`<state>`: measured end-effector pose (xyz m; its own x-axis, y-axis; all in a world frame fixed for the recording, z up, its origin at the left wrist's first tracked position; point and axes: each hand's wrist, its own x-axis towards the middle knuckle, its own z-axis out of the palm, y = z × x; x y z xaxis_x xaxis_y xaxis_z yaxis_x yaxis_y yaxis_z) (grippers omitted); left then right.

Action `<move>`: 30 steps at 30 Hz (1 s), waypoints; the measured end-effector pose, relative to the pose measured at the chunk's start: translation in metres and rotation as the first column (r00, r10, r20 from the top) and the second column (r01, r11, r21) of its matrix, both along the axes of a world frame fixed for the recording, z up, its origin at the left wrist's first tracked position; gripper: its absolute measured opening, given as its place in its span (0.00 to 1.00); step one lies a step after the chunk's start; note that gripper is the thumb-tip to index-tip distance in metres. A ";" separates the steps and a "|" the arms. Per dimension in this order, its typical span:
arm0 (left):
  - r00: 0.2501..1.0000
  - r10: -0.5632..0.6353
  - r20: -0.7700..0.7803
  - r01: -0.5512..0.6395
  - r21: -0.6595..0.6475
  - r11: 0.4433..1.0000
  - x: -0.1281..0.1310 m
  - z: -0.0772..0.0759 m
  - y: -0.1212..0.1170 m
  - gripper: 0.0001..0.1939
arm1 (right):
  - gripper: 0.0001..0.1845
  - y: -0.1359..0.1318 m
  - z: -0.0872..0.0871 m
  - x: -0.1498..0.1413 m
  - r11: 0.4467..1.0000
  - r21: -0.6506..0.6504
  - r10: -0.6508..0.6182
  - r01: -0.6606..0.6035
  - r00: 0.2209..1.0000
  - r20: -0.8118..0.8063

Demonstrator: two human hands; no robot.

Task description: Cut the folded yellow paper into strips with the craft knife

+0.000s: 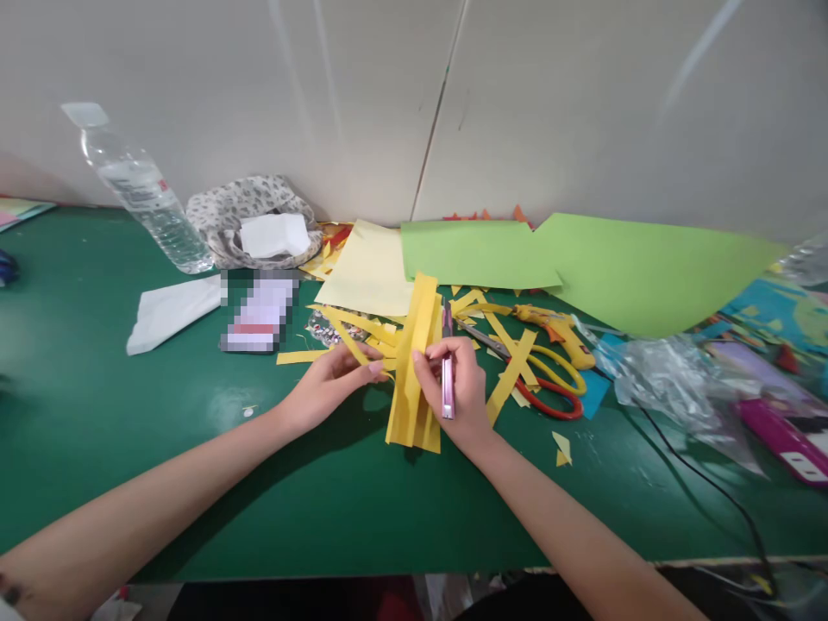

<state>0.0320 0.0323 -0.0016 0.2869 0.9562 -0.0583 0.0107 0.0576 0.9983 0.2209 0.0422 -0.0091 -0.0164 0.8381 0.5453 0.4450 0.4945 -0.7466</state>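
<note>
My left hand (340, 379) is closed on a narrow yellow paper strip (348, 335), pinched between thumb and fingers. Beside it stands a yellow folded paper piece (414, 379) with long lengthwise creases, held by the thumb and fingers of my right hand (462, 384). That same hand also keeps a slim pink utility knife (448, 388) tucked along its fingers, its dark end pointing away from me. Whether the strip is joined to the folded piece, I cannot tell. Yellow paper strips (511, 379) lie crossed just right of my right hand.
Scissors (560, 401) with red and yellow handles and a yellow glue gun (562, 332) lie to the right. Green paper (621, 267) and cream paper (368, 267) rest along the wall. A water bottle (146, 194), patterned pouch (259, 194) and phone (262, 315) are on the left.
</note>
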 end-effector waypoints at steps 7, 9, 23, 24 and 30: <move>0.897 -0.043 -0.439 0.155 0.222 0.963 0.000 0.001 -0.008 0.17 | 0.11 0.003 -0.001 -0.008 0.984 0.175 0.018 -0.035 0.995 0.098; 0.872 0.002 -0.489 0.146 0.264 0.953 0.000 -0.003 -0.008 0.19 | 0.12 0.001 0.000 -0.007 0.981 0.189 0.023 -0.040 0.996 0.087; 0.917 0.057 -0.394 0.089 0.344 0.935 -0.003 -0.005 -0.010 0.21 | 0.13 -0.023 0.001 -0.012 0.992 0.116 0.010 -0.040 0.967 0.255; 0.920 0.055 -0.389 0.096 0.359 0.928 -0.002 -0.004 -0.010 0.20 | 0.13 -0.023 0.001 -0.011 0.993 0.106 0.019 -0.045 0.970 0.241; 0.913 -0.005 -0.409 0.142 0.306 0.942 -0.002 -0.002 -0.010 0.17 | 0.12 -0.020 -0.004 -0.008 0.994 0.103 0.027 -0.034 0.997 0.073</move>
<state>0.0300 0.0218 -0.0041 0.3750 0.9186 0.1249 0.4005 -0.2821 0.8718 0.2128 0.0220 -0.0135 -0.0829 0.7753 0.6261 0.4789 0.5820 -0.6573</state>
